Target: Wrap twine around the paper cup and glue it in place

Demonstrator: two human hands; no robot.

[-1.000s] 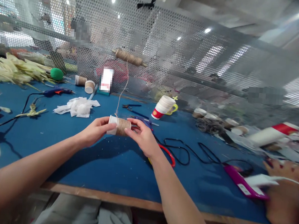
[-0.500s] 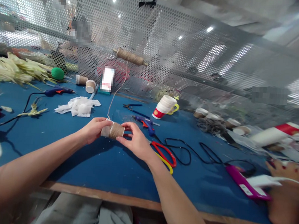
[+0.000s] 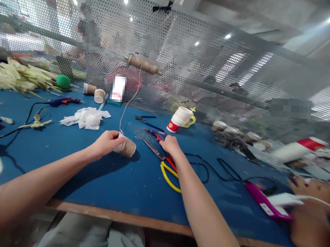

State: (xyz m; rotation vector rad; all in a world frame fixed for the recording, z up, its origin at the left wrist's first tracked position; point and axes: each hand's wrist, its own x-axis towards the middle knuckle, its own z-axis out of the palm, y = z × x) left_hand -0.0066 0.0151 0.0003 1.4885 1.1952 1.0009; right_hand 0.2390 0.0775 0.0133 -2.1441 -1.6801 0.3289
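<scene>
My left hand point(image 3: 106, 143) is closed on the rim end of a small paper cup point(image 3: 128, 147), which lies tilted with brown twine wound around much of it. A strand of twine point(image 3: 127, 105) runs from the cup up to a twine roll point(image 3: 143, 64) on the mesh screen. My right hand point(image 3: 171, 145) is wrapped around the handle of a blue glue gun point(image 3: 155, 133), its nozzle pointing left; the fingers are partly hidden. Beneath my right wrist lie scissors point(image 3: 162, 158) with red and yellow handles, blades towards the cup.
Pliers point(image 3: 146, 121) and stacked white cups point(image 3: 179, 119) stand behind the glue gun. White bags point(image 3: 87, 118), another glue gun point(image 3: 65, 101) and husks point(image 3: 17, 75) are at left. A purple power strip point(image 3: 267, 204), black cable and another person's hand point(image 3: 311, 190) are at right.
My right hand has let go of the twine-wrapped cup and moved right onto the glue gun. The scissors' blades now show. My left hand still holds the cup.
</scene>
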